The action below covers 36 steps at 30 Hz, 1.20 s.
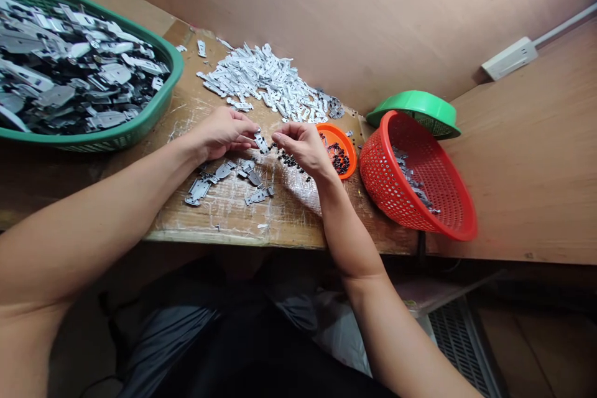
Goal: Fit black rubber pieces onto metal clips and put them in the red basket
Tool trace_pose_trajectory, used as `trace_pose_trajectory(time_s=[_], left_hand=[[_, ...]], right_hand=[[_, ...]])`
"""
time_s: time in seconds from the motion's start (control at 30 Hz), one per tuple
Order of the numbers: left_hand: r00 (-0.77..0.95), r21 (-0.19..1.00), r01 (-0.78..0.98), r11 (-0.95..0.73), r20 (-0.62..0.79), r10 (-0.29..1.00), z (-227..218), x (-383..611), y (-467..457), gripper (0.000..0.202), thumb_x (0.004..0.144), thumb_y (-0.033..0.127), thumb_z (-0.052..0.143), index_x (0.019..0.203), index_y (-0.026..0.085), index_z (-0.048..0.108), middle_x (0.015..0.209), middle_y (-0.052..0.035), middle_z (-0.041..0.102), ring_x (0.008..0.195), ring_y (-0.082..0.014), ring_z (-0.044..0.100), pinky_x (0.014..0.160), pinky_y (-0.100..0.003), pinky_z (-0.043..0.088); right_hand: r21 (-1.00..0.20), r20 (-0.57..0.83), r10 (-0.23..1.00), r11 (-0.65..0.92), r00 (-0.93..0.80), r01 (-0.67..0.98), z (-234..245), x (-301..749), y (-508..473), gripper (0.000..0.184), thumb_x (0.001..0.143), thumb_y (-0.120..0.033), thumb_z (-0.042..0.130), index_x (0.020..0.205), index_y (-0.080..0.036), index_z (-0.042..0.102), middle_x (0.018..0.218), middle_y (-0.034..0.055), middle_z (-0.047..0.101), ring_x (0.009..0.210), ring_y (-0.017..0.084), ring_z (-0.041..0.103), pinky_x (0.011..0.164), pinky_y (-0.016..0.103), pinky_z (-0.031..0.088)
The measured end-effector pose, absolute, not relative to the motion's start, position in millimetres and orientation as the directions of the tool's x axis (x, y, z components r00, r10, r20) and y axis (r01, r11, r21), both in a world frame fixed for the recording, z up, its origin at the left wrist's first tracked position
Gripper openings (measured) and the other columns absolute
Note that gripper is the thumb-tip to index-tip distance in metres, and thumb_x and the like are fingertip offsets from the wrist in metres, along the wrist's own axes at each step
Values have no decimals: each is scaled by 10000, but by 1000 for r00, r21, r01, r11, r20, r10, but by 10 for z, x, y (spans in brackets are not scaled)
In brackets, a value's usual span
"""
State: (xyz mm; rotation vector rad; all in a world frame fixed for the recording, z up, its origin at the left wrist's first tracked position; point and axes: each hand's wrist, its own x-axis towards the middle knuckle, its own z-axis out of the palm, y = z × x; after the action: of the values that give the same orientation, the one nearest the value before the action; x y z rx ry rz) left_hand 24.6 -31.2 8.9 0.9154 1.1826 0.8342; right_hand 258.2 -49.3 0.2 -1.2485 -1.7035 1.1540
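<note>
Between the thumb and fingers of my left hand is a small metal bracket, tilted over the table. My right hand is beside it, thumb and fingertips pinched together; whatever they hold is too small to make out. Small black parts lie loose under my right hand. More of them sit in an orange dish just right of that hand. Several grey metal plates lie on the table in front of my left hand. Behind both hands spreads a heap of pale metal pieces.
A green basket full of metal parts stands at the left. On the right a red basket leans tilted with some metal pieces inside, and a light green basket is behind it. The table's front edge runs below my forearms.
</note>
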Motion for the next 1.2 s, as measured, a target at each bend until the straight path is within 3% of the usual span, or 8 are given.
trace_pose_trajectory(time_s=[0.3, 0.43, 0.6, 0.73, 0.83, 0.93, 1.07, 1.2], left_hand=[[252, 905, -74, 419, -390, 886, 61, 263, -336, 368, 918, -28, 1027, 837, 206, 755, 822, -82, 815, 764, -206, 832, 782, -289, 649], [256, 904, -62, 424, -396, 882, 67, 268, -339, 350, 957, -30, 985, 826, 203, 758, 807, -89, 820, 730, -191, 813, 735, -263, 638], [251, 898, -56, 437, -411, 877, 90, 281, -345, 346, 991, -38, 954, 821, 192, 761, 808, -95, 821, 713, -182, 807, 720, -258, 632], [223, 894, -62, 445, -422, 879, 84, 263, -312, 339, 1012, -36, 936, 832, 184, 750, 803, -89, 800, 737, -189, 829, 708, -254, 628], [203, 897, -61, 439, -419, 885, 74, 231, -272, 307, 1005, -35, 930, 867, 181, 762, 785, -72, 778, 760, -193, 837, 697, -241, 629], [181, 903, -82, 421, -402, 898, 80, 199, -247, 302, 986, -47, 943, 893, 185, 773, 794, -63, 778, 778, -197, 842, 701, -241, 640], [155, 896, -104, 432, -414, 897, 112, 175, -244, 338, 1073, -54, 888, 863, 177, 756, 843, -63, 793, 762, -165, 835, 732, -240, 621], [151, 891, -96, 443, -427, 892, 128, 159, -239, 369, 1144, -34, 838, 854, 174, 742, 855, -46, 776, 750, -144, 823, 786, -257, 628]], right_hand=[[-916, 4, 961, 115, -276, 385, -100, 2435, -375, 645, 989, -740, 1095, 830, -239, 721, 757, -38, 584, 778, 165, 477, 677, 333, 341], [-899, 3, 962, 122, -272, 421, -97, 2443, -374, 645, 1012, -699, 1079, 790, -252, 669, 754, -33, 587, 790, 170, 482, 678, 335, 337], [-887, 37, 964, 153, -264, 437, -141, 2470, -384, 553, 1048, -621, 1037, 824, -246, 698, 812, -9, 656, 805, 176, 517, 731, 340, 419], [-832, 155, 978, 204, -137, 516, -163, 2600, -273, 330, 1164, -430, 880, 924, -248, 746, 893, 18, 719, 858, 201, 591, 804, 358, 504], [-698, 173, 978, 203, -113, 686, -108, 2735, 32, 249, 1162, -231, 777, 913, -233, 769, 894, 42, 743, 877, 225, 653, 903, 403, 557], [-444, 180, 977, 182, -111, 877, -38, 2804, 469, 220, 1080, -83, 735, 921, -199, 831, 980, 111, 833, 1008, 292, 763, 1081, 464, 599], [-222, 159, 979, 160, -127, 962, -34, 2710, 927, 201, 1039, -80, 758, 1099, -141, 941, 1180, 233, 934, 1202, 413, 833, 1175, 540, 641], [-135, 64, 981, 189, -182, 973, -46, 2590, 1044, 270, 977, -8, 760, 1120, -142, 946, 1239, 226, 959, 1240, 408, 857, 1160, 492, 663]])
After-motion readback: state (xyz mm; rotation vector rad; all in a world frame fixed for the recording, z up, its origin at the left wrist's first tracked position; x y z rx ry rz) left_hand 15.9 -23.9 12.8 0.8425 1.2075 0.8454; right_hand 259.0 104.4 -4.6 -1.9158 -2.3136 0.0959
